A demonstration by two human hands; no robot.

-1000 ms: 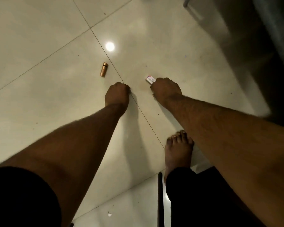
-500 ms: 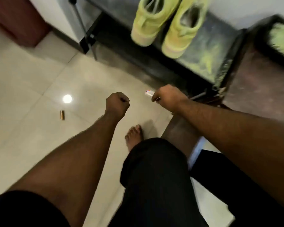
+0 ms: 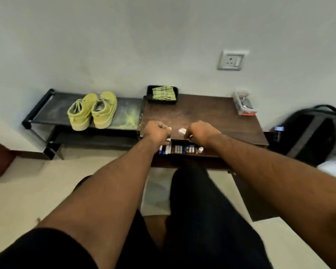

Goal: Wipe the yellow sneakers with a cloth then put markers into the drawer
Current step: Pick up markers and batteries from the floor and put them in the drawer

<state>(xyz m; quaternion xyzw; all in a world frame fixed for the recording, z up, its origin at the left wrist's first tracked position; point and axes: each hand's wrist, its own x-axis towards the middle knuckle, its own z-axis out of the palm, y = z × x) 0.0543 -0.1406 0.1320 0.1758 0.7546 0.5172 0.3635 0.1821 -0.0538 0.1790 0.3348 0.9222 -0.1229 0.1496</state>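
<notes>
The person stands at a low brown table point(image 3: 211, 111) with both fists held out over its front edge. The right hand point(image 3: 201, 133) is curled tight round a marker point(image 3: 182, 131); its white and pink end pokes out past the knuckles, toward the other hand. The left hand point(image 3: 157, 131) is curled up too, and a small white bit shows under its fingers point(image 3: 168, 133). I think that is another marker, but it is too hidden to be sure.

Right below the fingers the drawer point(image 3: 182, 152) is pulled open. A row of markers point(image 3: 179, 149) lies in it side by side, so most of that job looks done. The fists are held over the gap, I think, so the markers can just drop straight down.

The slot is thin. The table's front edge sits close behind the fingers and the drawer's front wall close before them, so there is little room to miss. To each side of the hands there is more free space.

Far to the left of the fingers, 2 yellow sneakers point(image 3: 92, 111) sit on a black rack point(image 3: 47, 105), touching each other, heels out. Beyond the fingers, at the wall, the checked cloth point(image 3: 162, 92) is folded in a black tray point(image 3: 149, 94). It looks put away.
</notes>
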